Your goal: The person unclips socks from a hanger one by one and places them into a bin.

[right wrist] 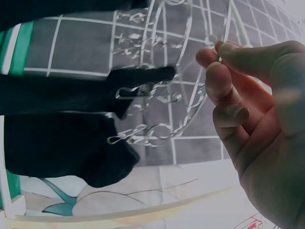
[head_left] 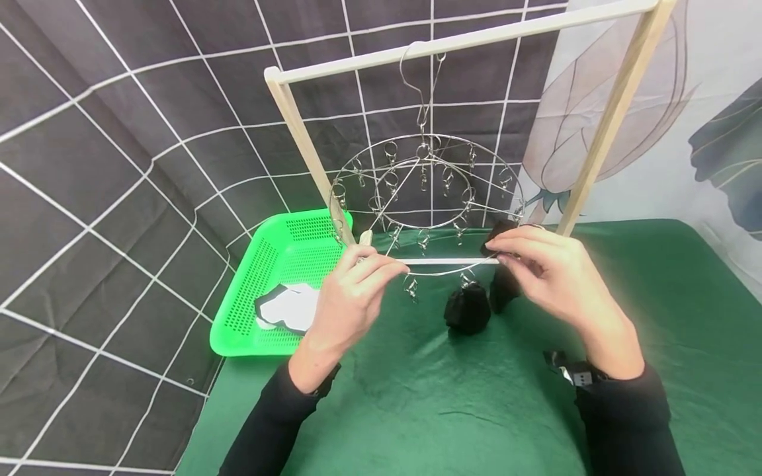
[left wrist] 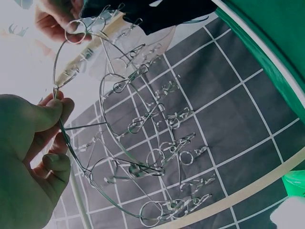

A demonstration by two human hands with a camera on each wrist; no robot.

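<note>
A round wire drying hanger (head_left: 423,154) with two rings and many small clips hangs by its hook from a rack. My left hand (head_left: 351,294) pinches the outer ring at its near left side; in the left wrist view, the thumb and forefinger close on the wire (left wrist: 71,151). On the near right side, my right hand (head_left: 556,277) pinches the same ring between thumb and fingertips. Black socks (head_left: 468,309) hang from clips close to the right hand. The right wrist view shows these black socks (right wrist: 57,148) side by side, held by metal clips (right wrist: 138,136).
The rack has wooden posts (head_left: 613,112) and a white top bar (head_left: 476,41). A green basket (head_left: 229,330) stands to the left, holding a white and dark cloth piece (head_left: 290,306). A green cloth (head_left: 428,410) covers the table. A dark gridded curtain (head_left: 119,251) hangs behind.
</note>
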